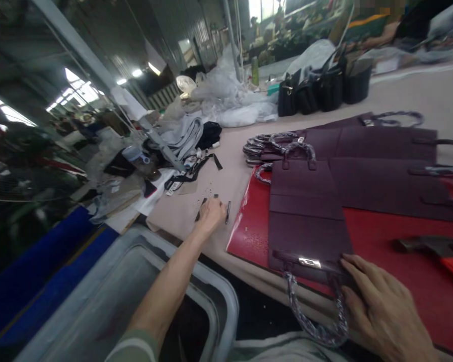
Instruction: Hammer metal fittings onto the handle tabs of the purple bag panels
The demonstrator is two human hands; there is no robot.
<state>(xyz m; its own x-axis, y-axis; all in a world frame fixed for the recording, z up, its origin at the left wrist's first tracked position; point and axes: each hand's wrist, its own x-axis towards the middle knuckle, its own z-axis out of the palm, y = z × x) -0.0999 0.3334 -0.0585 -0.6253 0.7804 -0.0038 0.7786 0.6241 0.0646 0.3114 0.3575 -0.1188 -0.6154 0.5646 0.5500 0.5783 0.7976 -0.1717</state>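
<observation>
My left hand (211,212) reaches out to the table, its fingers bunched downward; what they hold, if anything, is hidden. A short dark rod (228,212) lies just right of it, and another dark piece shows at its left. My right hand (388,306) grips the near right edge of a dark purple bag panel (305,206), thumb underneath and fingers on top. That near edge is folded up, with a shiny metal plate (309,262) on it. A plastic-wrapped handle (317,329) hangs from it past the table edge; a second handle (300,151) lies at the far end.
The panel lies on a red board (249,236). More purple panels (385,146) with wrapped handles lie behind. A hammer (426,245) rests at the right. A grey bin (136,246) stands below the table at left. Black bags (330,90) and plastic sheeting (230,95) sit farther back.
</observation>
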